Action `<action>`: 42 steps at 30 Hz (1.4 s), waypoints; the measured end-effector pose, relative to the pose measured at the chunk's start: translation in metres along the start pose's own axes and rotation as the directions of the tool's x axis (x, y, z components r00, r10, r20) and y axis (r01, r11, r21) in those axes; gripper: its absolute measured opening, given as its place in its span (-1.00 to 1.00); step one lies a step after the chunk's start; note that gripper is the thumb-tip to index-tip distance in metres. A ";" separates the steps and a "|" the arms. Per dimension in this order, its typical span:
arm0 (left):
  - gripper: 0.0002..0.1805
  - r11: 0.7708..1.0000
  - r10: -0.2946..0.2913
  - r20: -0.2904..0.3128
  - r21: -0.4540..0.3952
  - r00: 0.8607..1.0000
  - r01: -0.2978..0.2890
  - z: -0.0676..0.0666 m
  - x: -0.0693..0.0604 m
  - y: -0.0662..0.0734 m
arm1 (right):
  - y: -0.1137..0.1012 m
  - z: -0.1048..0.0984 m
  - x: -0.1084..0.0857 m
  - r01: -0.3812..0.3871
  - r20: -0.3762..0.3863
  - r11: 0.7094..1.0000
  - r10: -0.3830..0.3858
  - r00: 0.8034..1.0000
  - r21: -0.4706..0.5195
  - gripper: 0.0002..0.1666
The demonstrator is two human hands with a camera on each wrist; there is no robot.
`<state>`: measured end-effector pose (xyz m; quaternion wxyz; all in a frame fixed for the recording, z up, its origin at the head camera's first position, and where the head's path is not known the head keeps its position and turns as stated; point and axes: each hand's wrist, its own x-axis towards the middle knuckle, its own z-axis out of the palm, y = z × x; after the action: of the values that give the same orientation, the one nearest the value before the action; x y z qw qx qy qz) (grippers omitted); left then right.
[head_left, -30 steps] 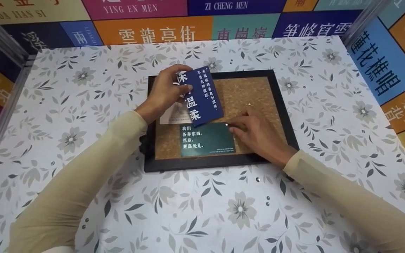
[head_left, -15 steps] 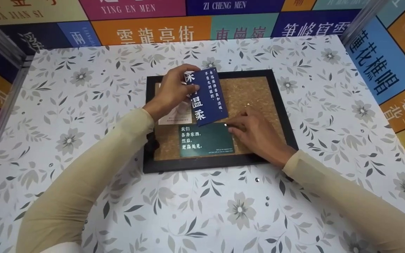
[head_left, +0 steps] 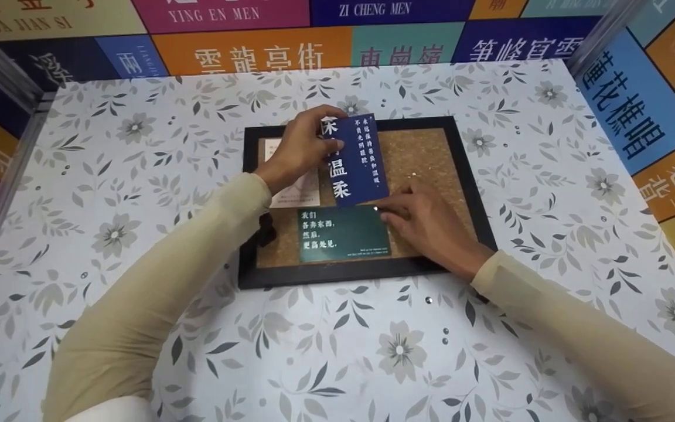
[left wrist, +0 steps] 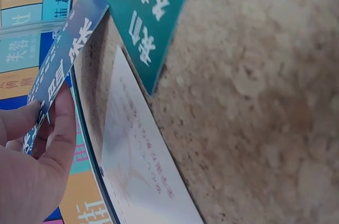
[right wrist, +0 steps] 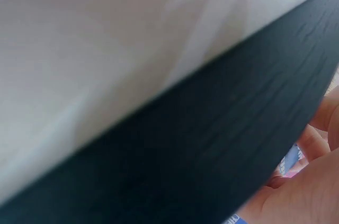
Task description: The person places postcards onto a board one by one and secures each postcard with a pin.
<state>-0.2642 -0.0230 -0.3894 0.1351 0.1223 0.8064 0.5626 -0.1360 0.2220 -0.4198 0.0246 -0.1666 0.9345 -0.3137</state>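
Observation:
My left hand (head_left: pixel 302 143) pinches a dark blue card (head_left: pixel 361 158) with white Chinese characters by its left side, above the cork board (head_left: pixel 422 152). In the left wrist view, thumb and fingers hold this blue card (left wrist: pixel 66 54) at a slant. My right hand (head_left: pixel 422 220) is at the top right corner of a green card (head_left: pixel 343 234) lying on the cork. Its curled thumb and forefinger pinch a small shiny push pin (head_left: pixel 376 208) there. A pale card (head_left: pixel 293 190) lies at the board's left, partly hidden by my left hand.
A black frame (head_left: pixel 337 276) surrounds the cork; its edge (right wrist: pixel 212 113) fills much of the right wrist view. Another small shiny dot (head_left: pixel 413 174) shows beyond my right knuckles. The table cover (head_left: pixel 314 351) has a floral print, and colourful lettered panels (head_left: pixel 255 55) stand behind and beside it.
My left hand has moved right with the blue card, which now stands more upright and uncovers more of the pale card. My right hand has stayed at the green card's corner.

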 end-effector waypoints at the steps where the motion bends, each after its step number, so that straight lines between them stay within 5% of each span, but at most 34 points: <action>1: -0.44 1.000 -0.002 0.003 0.024 1.000 0.002 0.000 0.001 -0.001 | 0.000 0.000 0.000 -0.002 -0.001 1.000 0.002 1.000 0.000 -0.66; 5: -0.44 0.985 0.023 0.002 0.172 1.000 -0.023 0.001 0.006 -0.002 | -0.001 0.001 0.001 -0.011 0.000 1.000 0.011 1.000 0.002 -0.66; 10: -0.45 0.921 0.091 0.011 0.379 0.996 -0.088 0.004 0.014 -0.007 | -0.001 0.001 0.000 -0.015 -0.002 1.000 0.015 1.000 0.003 -0.67; 16: -0.45 0.862 0.127 0.021 0.493 0.992 -0.121 0.009 0.037 -0.030 | -0.001 0.000 0.000 -0.023 -0.004 1.000 0.023 1.000 -0.005 -0.67; 23: -0.47 0.738 0.147 0.093 0.652 0.985 -0.172 0.010 0.023 -0.015 | -0.001 0.000 0.000 -0.033 0.007 0.999 0.033 0.999 -0.004 -0.68; 27: -0.49 0.683 0.161 0.117 0.704 0.980 -0.196 0.012 0.021 -0.014 | -0.002 0.000 0.000 -0.040 0.006 0.999 0.040 0.999 -0.003 -0.68; 42: -0.46 0.573 0.127 0.195 0.786 0.973 -0.232 0.015 0.020 -0.016 | -0.001 0.001 0.002 -0.019 -0.012 1.000 0.019 1.000 -0.021 -0.71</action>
<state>-0.2784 -0.0082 -0.4113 0.0544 0.2837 0.9470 0.1408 -0.1371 0.2200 -0.4193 0.0204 -0.1563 0.9393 -0.3047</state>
